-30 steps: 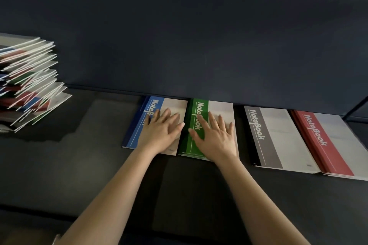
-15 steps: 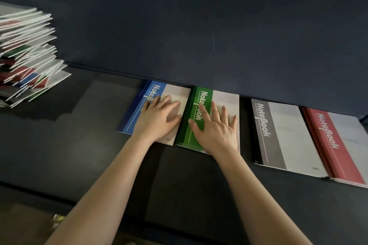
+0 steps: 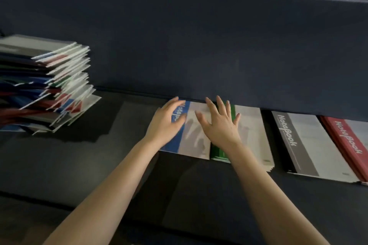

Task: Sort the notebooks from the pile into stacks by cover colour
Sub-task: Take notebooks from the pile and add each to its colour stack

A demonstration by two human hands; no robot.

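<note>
Left grip (image 3: 165, 123) and right grip (image 3: 221, 125), fingers spread and holding nothing, were over the blue stack (image 3: 195, 141) and green stack (image 3: 253, 135), probably to square them; the unsorted pile (image 3: 43, 85) sat far left.

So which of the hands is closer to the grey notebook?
Right. The right hand is over the left edge of the green notebook, one stack left of the grey notebook; the left hand is farther left, over the blue notebook.

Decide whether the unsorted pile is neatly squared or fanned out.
Fanned out: the pile shows white page edges jutting at staggered offsets.
</note>
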